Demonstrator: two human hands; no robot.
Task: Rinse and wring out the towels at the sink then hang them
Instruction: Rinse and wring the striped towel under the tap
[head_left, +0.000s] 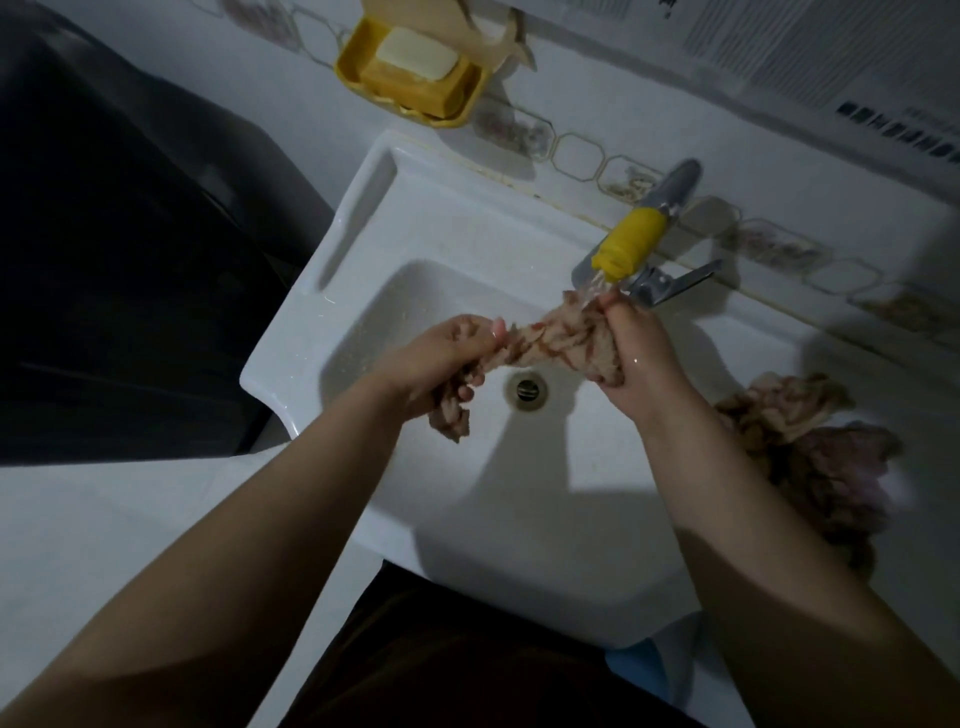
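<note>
A patterned brown-and-cream towel is stretched and twisted between both hands over the white sink. My left hand grips its lower end, with a tail of cloth hanging below the fist. My right hand grips the bunched upper end right under the yellow tap nozzle, where water runs onto the cloth. A second crumpled towel lies on the sink's right ledge, behind my right forearm.
The drain sits in the basin below the towel. A metal tap lever sticks out to the right. A yellow soap dish with a soap bar hangs on the tiled wall. A dark appliance stands at the left.
</note>
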